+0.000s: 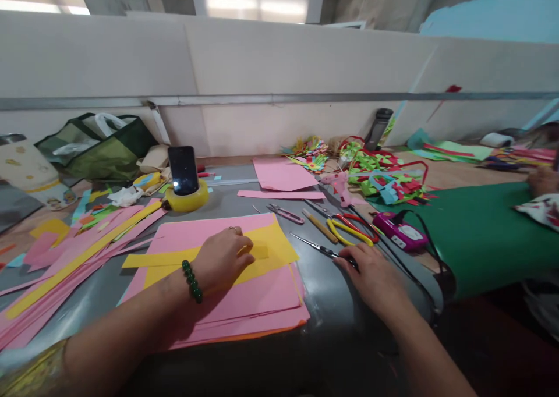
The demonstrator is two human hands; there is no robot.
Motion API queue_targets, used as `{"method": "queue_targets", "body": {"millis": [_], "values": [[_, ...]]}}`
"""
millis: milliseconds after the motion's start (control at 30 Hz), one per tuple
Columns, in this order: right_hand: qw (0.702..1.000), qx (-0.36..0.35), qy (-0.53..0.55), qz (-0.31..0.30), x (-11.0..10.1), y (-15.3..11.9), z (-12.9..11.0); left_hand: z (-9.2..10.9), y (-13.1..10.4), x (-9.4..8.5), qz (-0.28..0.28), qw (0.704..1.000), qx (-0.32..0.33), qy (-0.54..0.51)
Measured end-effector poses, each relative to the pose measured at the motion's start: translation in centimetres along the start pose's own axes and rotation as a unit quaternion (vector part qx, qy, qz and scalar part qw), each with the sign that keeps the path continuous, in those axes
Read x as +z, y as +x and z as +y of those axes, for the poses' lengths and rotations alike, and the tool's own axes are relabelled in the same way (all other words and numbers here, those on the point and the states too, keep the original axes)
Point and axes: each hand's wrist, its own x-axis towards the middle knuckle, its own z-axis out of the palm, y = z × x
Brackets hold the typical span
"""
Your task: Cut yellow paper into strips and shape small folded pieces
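My left hand (222,258), with a green bead bracelet on its wrist, is closed, its fingers curled down on a yellow paper strip (161,259). Beneath the strip lies a yellow paper sheet (277,243), on top of a stack of pink paper (262,295). To the right, my right hand (371,272) is closed around the handles of a pair of scissors (321,248). The slim blades lie just above the grey table surface, pointing left toward the paper; whether they touch it I cannot tell. The right fingertips are partly hidden.
Behind the scissors lie a wooden-handled tool (320,226), pink thread snips (286,213), yellow-and-red-handled pliers (349,231) and a purple device (400,231) with a cable. A phone (183,170) stands on a tape roll (187,198). Paper strips (87,251) cover the left; another person's hand (541,181) is far right.
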Motion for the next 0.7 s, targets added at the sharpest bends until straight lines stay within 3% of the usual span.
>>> {"method": "queue_targets", "body": {"millis": [233, 433, 700], "values": [[0.997, 0.000, 0.080, 0.014, -0.8, 0.0, -1.2, 0.5, -0.6, 0.3, 0.019, 1.000, 0.011, -0.004], [0.985, -0.066, 0.155, -0.032, -0.8, 0.0, -3.6, 0.2, -0.5, 0.9, 0.039, 0.995, 0.006, -0.091], [0.973, -0.097, 0.191, -0.086, -1.4, 0.6, -4.2, 0.3, -0.2, 2.2, 0.061, 0.990, 0.003, -0.128]]}}
